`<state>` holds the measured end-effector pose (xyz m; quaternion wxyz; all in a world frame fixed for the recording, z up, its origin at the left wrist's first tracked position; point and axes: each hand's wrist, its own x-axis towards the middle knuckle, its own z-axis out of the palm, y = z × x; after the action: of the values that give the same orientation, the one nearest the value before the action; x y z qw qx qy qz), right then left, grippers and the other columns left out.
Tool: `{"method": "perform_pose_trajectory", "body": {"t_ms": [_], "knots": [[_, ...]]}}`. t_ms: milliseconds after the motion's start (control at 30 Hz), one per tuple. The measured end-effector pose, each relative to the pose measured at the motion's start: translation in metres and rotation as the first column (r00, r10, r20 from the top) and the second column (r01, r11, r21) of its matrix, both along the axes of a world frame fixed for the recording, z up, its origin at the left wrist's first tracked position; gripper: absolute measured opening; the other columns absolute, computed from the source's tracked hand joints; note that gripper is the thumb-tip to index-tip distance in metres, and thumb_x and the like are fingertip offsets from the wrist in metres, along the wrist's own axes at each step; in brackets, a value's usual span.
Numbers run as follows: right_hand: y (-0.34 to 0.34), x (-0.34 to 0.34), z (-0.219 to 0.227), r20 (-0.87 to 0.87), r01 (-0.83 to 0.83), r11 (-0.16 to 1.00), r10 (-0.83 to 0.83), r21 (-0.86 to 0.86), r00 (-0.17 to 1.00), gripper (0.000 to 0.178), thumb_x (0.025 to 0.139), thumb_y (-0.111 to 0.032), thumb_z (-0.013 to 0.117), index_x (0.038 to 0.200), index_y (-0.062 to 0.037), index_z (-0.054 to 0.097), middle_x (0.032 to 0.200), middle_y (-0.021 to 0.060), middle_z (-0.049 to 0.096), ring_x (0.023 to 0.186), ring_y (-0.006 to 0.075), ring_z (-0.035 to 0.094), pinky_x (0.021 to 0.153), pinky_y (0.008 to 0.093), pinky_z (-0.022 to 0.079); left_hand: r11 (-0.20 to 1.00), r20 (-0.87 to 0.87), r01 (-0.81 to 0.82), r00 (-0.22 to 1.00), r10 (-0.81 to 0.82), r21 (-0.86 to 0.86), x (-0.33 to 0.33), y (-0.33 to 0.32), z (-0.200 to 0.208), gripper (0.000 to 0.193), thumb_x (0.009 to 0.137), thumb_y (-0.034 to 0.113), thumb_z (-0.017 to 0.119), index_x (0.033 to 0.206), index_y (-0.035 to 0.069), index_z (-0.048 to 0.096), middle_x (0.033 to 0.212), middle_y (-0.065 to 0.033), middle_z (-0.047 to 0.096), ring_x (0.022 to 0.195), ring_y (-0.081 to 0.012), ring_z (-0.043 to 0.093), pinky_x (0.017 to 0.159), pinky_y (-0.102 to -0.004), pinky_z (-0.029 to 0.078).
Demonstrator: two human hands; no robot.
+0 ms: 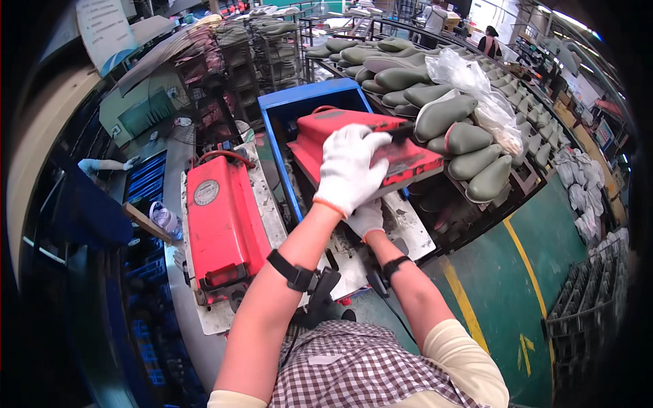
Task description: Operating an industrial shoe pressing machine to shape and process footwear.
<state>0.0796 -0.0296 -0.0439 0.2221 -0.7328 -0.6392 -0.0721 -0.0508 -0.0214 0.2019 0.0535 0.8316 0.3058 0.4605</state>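
Observation:
A red machine cover (408, 160) with scuffed edges is tilted up in front of me. My left hand (350, 166), in a white knit glove with an orange cuff, curls its fingers over the top of this cover beside a dark slot or handle. Lower down, my right hand (367, 217), gloved the same way, reaches beneath the cover's near end. Its fingers are mostly hidden behind the left hand and the cover. Under both hands lies a stained white base plate (408, 228). A blue open housing (309, 93) surrounds the far part of the cover.
A second red machine cover (228, 217) lies lowered at left. Dark green boots (490, 178) crowd a rack on the right, with clear plastic film (469, 78) on top. Beyond the left bench, another person's hand (129, 164) shows. A metal crate (588, 292) stands at lower right.

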Motion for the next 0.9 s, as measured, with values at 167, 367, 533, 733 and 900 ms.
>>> {"method": "perform_pose_trajectory", "body": {"t_ms": [167,367,533,733,900], "knots": [[0.034,0.014,0.006,-0.292,-0.010,0.957,-0.078,-0.288,0.953,0.088,0.082,-0.050,0.077,0.160,-0.0272,0.044,0.152,0.0304,0.048,0.131,0.0490,0.056,0.110,0.0513,0.048,0.997,0.005,-0.050,0.999,0.049,0.063,-0.024,0.013,0.029,0.045,0.080,0.027,0.076,0.123,0.015,0.070,0.136,-0.0163,0.059,0.129,-0.0371,0.056,0.108,-0.0501,0.045],[-0.023,-0.006,0.032,-0.961,-0.234,0.933,-0.251,-0.273,0.120,0.079,0.094,-0.045,0.068,0.161,-0.0113,0.043,0.150,0.0089,0.058,0.136,0.0271,0.057,0.109,0.0397,0.049,0.980,0.216,-0.034,0.973,0.077,-0.196,-0.131,-0.063,-0.052,0.080,0.085,0.015,0.078,0.156,0.005,0.041,0.153,-0.0193,0.049,0.140,-0.0345,0.052,0.117,-0.0442,0.042],[-0.124,-0.017,0.063,-0.980,-0.464,0.885,-0.058,0.036,-0.188,0.075,0.098,-0.037,0.063,0.161,-0.0023,0.040,0.156,0.0115,0.053,0.141,0.0251,0.053,0.119,0.0401,0.040,0.393,0.420,0.348,0.900,0.114,-0.851,-0.241,-0.150,-0.118,0.079,0.098,0.012,0.070,0.164,0.005,0.028,0.152,-0.0175,0.050,0.138,-0.0288,0.053,0.115,-0.0423,0.045],[-0.164,-0.126,0.102,-0.923,-0.728,0.680,-0.220,0.086,-0.314,0.089,0.092,-0.040,0.071,0.161,0.0020,0.034,0.160,0.0161,0.047,0.144,0.0279,0.050,0.123,0.0411,0.036,0.344,0.652,0.578,0.740,0.161,-0.740,-0.290,-0.241,-0.155,0.112,0.091,0.040,0.082,0.169,0.008,0.009,0.163,-0.0216,0.036,0.152,-0.0304,0.038,0.124,-0.0436,0.034],[-0.175,-0.278,0.132,-0.961,-0.970,0.234,0.246,-0.070,0.129,0.083,0.095,-0.027,0.065,0.164,0.0037,0.029,0.166,0.0209,0.038,0.156,0.0284,0.035,0.127,0.0392,0.026,0.559,0.792,0.597,0.238,0.562,-0.575,-0.329,-0.285,-0.156,0.079,0.087,0.030,0.074,0.153,0.000,0.044,0.144,-0.0163,0.058,0.134,-0.0278,0.058,0.116,-0.0435,0.046]]}}
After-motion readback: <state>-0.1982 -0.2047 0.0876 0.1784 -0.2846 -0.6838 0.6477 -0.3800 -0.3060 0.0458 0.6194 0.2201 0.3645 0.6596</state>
